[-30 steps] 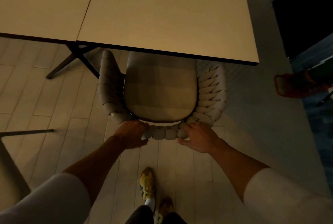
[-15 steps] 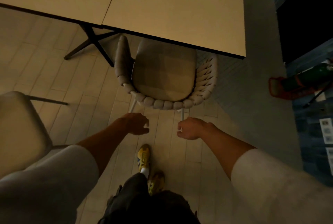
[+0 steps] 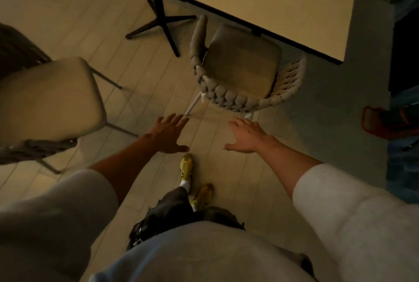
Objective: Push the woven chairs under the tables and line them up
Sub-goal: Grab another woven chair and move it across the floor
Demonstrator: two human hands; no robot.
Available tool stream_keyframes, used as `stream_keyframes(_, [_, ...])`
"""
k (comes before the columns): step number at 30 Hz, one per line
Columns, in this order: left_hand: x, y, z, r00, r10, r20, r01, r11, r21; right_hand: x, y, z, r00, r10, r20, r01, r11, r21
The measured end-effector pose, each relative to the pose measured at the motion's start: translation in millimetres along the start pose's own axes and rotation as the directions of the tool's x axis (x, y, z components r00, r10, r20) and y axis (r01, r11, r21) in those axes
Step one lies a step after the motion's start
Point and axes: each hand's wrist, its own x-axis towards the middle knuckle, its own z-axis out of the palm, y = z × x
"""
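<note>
Noted: woven chair (image 3: 240,70) with seat front tucked under the table (image 3: 260,2) edge, backrest outward, slightly askew to that edge. Left hand (image 3: 169,134) and right hand (image 3: 248,136) just short of the backrest, not touching, fingers straight and spread, holding nothing. Second chair (image 3: 49,98) well to the left, out on the plank floor (image 3: 74,21).

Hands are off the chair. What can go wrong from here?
1. The chair is only partly under the table; left hand and right hand hover open, off it, so it may end up short of lined up.
2. The second chair stands out beside the left arm; turning could bump it.
3. Pushing that one in might snag the table base.
</note>
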Motion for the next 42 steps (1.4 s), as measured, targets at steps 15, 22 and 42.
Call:
stream_keyframes(15, [-226.3, -132.0, 123.1, 0.954, -0.299, -0.017, 0.281, 0.915, -0.289, 16.6, -234.4, -19.1, 0.975, -0.168, 0.143, 0.190, 0.968, -0.163])
stream_keyframes(22, [-368.8, -244.6, 205.0, 0.891, -0.450, 0.066, 0.444, 0.830, -0.338, 37.0, -414.0, -12.9, 0.968, -0.198, 0.154, 0.231, 0.943, -0.239])
stream_keyframes(42, [-498.8, -562.5, 185.2, 0.867, -0.497, 0.018, 0.495, 0.858, -0.134, 150.7, -752.0, -83.2, 0.935, -0.350, 0.058, 0.354, 0.925, -0.139])
